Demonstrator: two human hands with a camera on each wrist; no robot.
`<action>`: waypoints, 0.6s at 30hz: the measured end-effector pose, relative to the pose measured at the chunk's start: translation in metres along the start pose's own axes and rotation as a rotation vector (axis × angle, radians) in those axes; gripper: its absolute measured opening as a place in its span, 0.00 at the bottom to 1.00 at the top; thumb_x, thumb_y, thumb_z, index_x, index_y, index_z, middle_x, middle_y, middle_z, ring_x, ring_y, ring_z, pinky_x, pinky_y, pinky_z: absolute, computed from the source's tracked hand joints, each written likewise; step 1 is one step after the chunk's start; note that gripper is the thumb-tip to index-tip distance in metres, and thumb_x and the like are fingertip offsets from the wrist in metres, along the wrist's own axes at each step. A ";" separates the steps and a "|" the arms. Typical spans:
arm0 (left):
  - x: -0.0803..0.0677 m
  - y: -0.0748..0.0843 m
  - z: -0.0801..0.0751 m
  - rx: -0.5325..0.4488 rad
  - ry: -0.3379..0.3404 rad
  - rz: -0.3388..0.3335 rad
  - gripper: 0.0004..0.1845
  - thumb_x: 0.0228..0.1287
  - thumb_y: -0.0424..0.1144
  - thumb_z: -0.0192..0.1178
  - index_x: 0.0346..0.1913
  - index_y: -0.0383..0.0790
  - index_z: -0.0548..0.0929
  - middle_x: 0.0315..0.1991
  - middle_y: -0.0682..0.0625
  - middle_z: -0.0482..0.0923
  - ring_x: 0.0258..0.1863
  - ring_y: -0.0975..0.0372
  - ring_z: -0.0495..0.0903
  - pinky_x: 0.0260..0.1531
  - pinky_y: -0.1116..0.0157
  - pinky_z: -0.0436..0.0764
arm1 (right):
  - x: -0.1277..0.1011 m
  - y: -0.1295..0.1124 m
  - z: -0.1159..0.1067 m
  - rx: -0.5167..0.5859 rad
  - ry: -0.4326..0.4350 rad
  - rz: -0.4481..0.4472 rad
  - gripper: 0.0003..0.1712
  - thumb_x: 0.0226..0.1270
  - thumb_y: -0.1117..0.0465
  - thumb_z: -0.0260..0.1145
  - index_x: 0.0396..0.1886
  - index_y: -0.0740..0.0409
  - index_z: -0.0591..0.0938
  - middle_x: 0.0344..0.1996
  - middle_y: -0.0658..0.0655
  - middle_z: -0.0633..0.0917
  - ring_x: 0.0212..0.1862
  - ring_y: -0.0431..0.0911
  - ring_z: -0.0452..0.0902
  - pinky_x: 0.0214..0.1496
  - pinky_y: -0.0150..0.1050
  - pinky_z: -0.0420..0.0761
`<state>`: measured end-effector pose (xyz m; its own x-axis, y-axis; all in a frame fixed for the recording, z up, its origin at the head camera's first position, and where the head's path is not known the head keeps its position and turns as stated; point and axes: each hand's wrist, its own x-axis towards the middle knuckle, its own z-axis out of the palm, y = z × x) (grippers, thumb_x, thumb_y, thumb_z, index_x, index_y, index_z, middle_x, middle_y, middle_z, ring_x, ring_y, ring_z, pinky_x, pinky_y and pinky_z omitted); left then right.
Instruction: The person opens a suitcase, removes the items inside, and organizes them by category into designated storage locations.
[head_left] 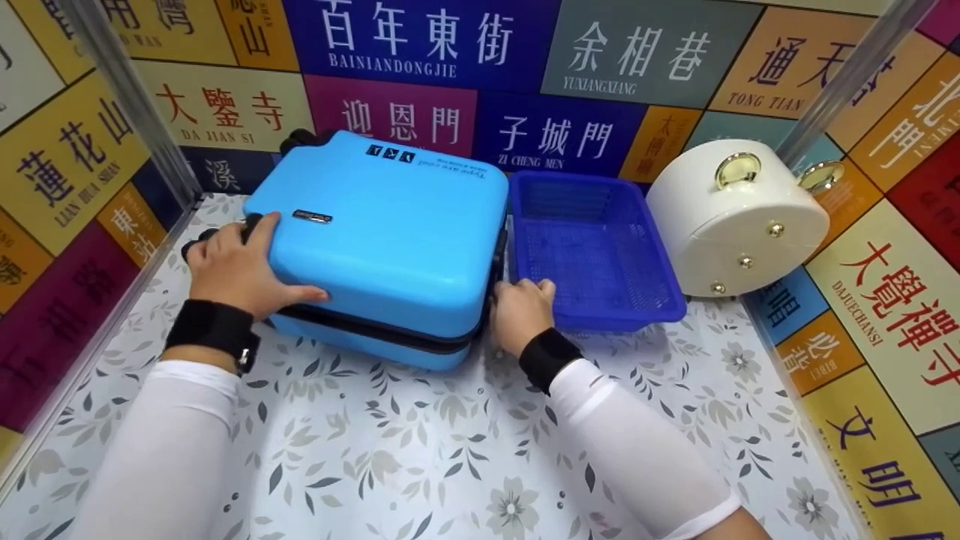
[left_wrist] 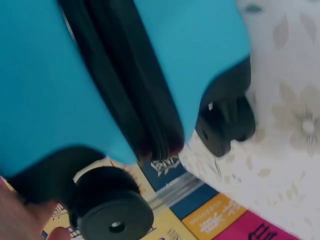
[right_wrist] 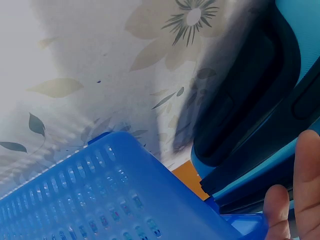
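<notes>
A light blue hard-shell suitcase (head_left: pixel 382 232) lies flat on the white floral cloth, its black seam running round the side. My left hand (head_left: pixel 236 262) rests over its wheeled end, fingers spread near the wheels and thumb straight along the front side. In the left wrist view, fingertips show beside a black wheel (left_wrist: pixel 112 205). At the suitcase's right end, my right hand (head_left: pixel 521 315) has bent fingers close against the black-trimmed side. The right wrist view shows two digits (right_wrist: pixel 307 185) by the seam and a black carry handle (right_wrist: pixel 240 90); I cannot tell whether they pinch anything.
A blue perforated plastic basket (head_left: pixel 645 255) stands close to the suitcase's right side, just behind my right hand. Further right is a cream rounded case (head_left: pixel 720 232) with gold knobs. Printed sign panels (head_left: pixel 420 45) wall off the back and both sides.
</notes>
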<state>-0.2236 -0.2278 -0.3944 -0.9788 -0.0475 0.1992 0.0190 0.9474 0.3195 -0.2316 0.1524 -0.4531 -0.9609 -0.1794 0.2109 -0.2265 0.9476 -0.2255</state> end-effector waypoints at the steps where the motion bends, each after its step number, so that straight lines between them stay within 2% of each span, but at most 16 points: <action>1: 0.001 -0.002 0.000 0.003 -0.007 0.003 0.76 0.32 0.83 0.73 0.86 0.55 0.54 0.73 0.21 0.61 0.71 0.27 0.61 0.66 0.27 0.54 | 0.000 0.000 0.000 -0.001 0.005 -0.003 0.11 0.76 0.58 0.65 0.43 0.60 0.89 0.35 0.59 0.91 0.43 0.55 0.81 0.60 0.55 0.62; 4: 0.002 -0.005 0.001 0.010 -0.010 0.008 0.77 0.31 0.86 0.71 0.86 0.56 0.53 0.72 0.22 0.64 0.68 0.28 0.64 0.66 0.27 0.54 | -0.001 0.000 0.001 -0.004 0.022 -0.013 0.10 0.75 0.59 0.65 0.42 0.60 0.88 0.33 0.60 0.91 0.42 0.56 0.81 0.60 0.56 0.62; 9: -0.001 -0.006 0.004 0.039 0.031 -0.009 0.78 0.27 0.89 0.68 0.85 0.58 0.55 0.68 0.21 0.67 0.65 0.28 0.67 0.63 0.27 0.60 | -0.004 0.000 0.001 0.006 0.038 -0.035 0.09 0.73 0.61 0.65 0.39 0.61 0.88 0.30 0.60 0.90 0.41 0.57 0.80 0.58 0.56 0.61; 18: -0.012 0.007 0.011 0.041 0.084 -0.046 0.77 0.28 0.91 0.65 0.85 0.59 0.55 0.66 0.23 0.70 0.63 0.30 0.68 0.65 0.27 0.58 | -0.005 0.002 -0.005 -0.025 -0.011 -0.006 0.10 0.72 0.62 0.65 0.46 0.61 0.89 0.37 0.60 0.91 0.45 0.56 0.81 0.63 0.56 0.61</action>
<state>-0.2142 -0.2172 -0.4042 -0.9577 -0.1165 0.2631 -0.0359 0.9556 0.2923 -0.2264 0.1563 -0.4501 -0.9612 -0.1878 0.2019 -0.2283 0.9527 -0.2007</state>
